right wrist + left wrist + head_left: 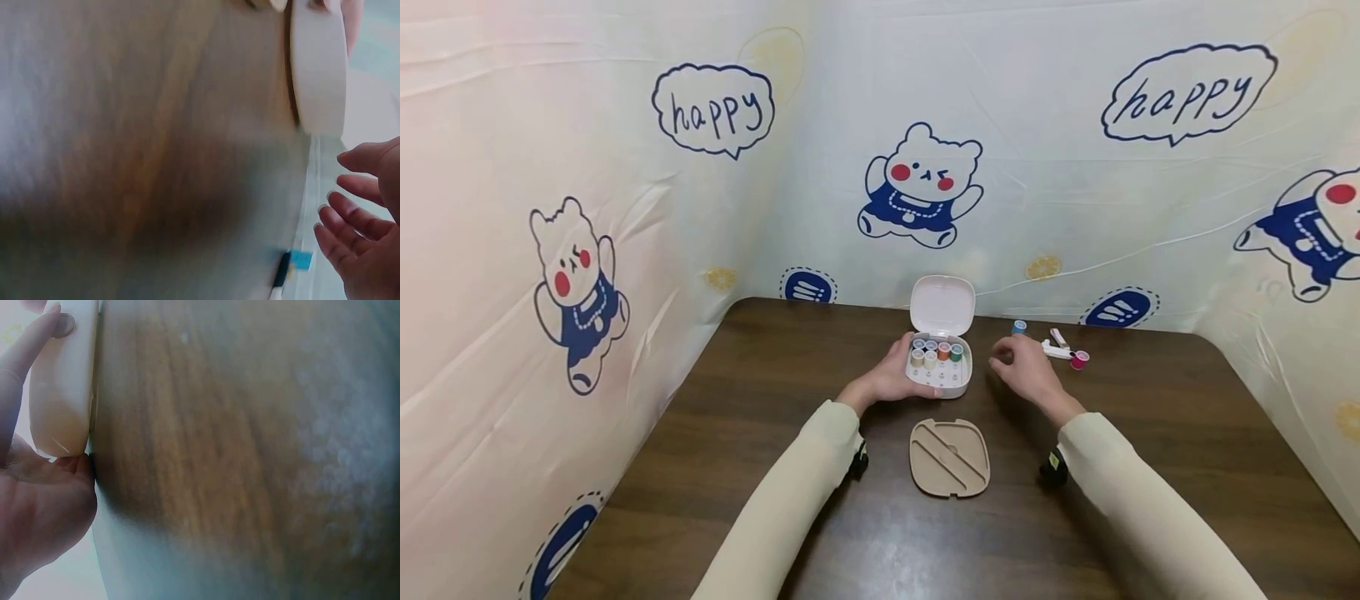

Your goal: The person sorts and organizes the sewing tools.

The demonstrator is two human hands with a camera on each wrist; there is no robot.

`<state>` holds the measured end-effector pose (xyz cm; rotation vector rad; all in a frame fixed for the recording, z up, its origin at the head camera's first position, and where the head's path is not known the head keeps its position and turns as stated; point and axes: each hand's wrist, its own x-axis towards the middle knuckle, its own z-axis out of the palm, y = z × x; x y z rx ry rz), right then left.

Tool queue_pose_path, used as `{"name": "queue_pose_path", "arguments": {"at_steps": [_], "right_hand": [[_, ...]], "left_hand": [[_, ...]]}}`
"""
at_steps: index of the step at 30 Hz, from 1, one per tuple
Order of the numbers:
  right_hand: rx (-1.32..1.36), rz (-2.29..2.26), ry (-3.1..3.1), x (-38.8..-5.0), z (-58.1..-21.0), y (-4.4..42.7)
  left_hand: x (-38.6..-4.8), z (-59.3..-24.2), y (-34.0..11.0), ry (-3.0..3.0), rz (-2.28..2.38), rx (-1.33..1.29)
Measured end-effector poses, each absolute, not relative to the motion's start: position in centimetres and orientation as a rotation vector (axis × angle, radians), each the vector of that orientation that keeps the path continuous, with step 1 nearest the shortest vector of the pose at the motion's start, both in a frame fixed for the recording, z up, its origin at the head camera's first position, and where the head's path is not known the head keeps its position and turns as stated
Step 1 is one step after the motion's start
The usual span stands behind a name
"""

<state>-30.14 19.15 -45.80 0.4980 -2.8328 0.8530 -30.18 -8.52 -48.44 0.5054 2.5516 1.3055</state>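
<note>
My left hand (891, 375) grips the white sewing box (956, 390) at its left side, the thumb lying along the front wall. The box's lid (942, 305) stands raised at the back. Inside, several thread spools, among them an orange spool (943, 352) and a green spool (957, 353), stand in the back rows, with bare pegs in front. To the right of the box hovers my right hand (1026, 371). The right wrist view shows its fingers (353, 219) apart and loosely bent, with nothing between them. Just behind this hand is a blue spool (1019, 327).
A beige tray (951, 458) with slanted ridges lies in front of the box. Right of my right hand are a magenta spool (1078, 360), a white item (1057, 350) and a small pale pink-and-white piece (1058, 337). A printed curtain (820, 167) hangs behind the table (760, 392).
</note>
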Motion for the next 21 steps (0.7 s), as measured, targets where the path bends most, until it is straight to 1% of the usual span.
{"name": "queue_pose_path", "arguments": {"at_steps": [8,13,17,21], "right_hand": [[0.353,0.897,-2.749,-32.0,-46.7,21.5],[0.18,0.939,-2.734,-33.0,-46.9,22.1],[0.076,0.983,-2.732,-33.8,-47.1,22.3],[0.041,1.022,-2.744,-34.4,-47.1,22.4]], "left_hand": [[-30.6,-48.9,-8.6,2.538,1.309,0.505],[-31.3,-49.6,-8.6,2.528,1.278,0.468],[-31.3,-49.6,-8.5,2.526,1.282,0.457],[-30.6,-48.9,-8.5,2.529,1.303,0.474]]}}
